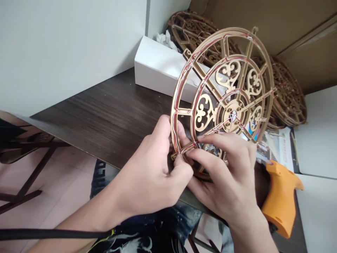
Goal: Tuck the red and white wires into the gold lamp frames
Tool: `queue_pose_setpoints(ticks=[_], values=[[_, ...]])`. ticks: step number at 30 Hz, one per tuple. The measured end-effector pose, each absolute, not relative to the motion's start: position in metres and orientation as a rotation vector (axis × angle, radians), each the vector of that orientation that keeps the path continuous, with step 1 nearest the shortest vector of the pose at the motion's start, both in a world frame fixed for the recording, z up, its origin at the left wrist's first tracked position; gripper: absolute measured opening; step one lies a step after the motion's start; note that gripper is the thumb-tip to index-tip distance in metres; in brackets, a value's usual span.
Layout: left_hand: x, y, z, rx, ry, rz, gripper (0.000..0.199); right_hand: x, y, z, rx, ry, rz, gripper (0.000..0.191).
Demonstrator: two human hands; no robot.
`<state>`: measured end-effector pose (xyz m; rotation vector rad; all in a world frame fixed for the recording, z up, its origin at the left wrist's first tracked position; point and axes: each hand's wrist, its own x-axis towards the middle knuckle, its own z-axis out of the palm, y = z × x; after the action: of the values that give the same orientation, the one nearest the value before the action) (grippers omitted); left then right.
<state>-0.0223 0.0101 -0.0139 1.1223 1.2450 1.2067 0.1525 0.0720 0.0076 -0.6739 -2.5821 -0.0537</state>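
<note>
A round gold openwork frame with scroll ornaments stands tilted above the table edge. Thin red and white wires run along its rings and some spokes, and meet at the hub. My left hand grips the outer rim at the lower left, thumb in front and fingers behind. My right hand holds the lower part of the frame, its index and middle fingertips at the wires on a spoke near the inner ring. Part of each hand's fingers is hidden by the frame.
More wired gold frames lean at the back against a cardboard sheet. A long white box lies on the dark table. An orange tool, printed paper and a black cable are nearby.
</note>
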Motion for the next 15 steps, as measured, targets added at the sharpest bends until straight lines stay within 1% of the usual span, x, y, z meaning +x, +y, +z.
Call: queue_pose_setpoints(ticks=[3,10,12,14,15], values=[[-0.023,0.009,-0.014,1.121,1.245,1.209,0.024,0.153,0.072,0.006,-0.663,-2.588,-0.051,0.023],[-0.024,0.012,-0.016,1.150,1.249,1.263,0.025,0.154,0.065,0.015,-0.674,-2.604,-0.044,0.037],[-0.025,0.014,-0.014,1.137,1.232,1.285,0.025,0.170,0.061,0.023,-0.797,-2.538,-0.132,0.039],[-0.025,0.016,-0.012,1.102,1.226,1.303,0.025,0.198,0.055,0.032,-1.095,-2.364,-0.264,0.036],[-0.025,0.016,-0.012,1.073,1.252,1.318,0.020,0.216,0.051,0.035,-1.300,-2.243,-0.312,0.035]])
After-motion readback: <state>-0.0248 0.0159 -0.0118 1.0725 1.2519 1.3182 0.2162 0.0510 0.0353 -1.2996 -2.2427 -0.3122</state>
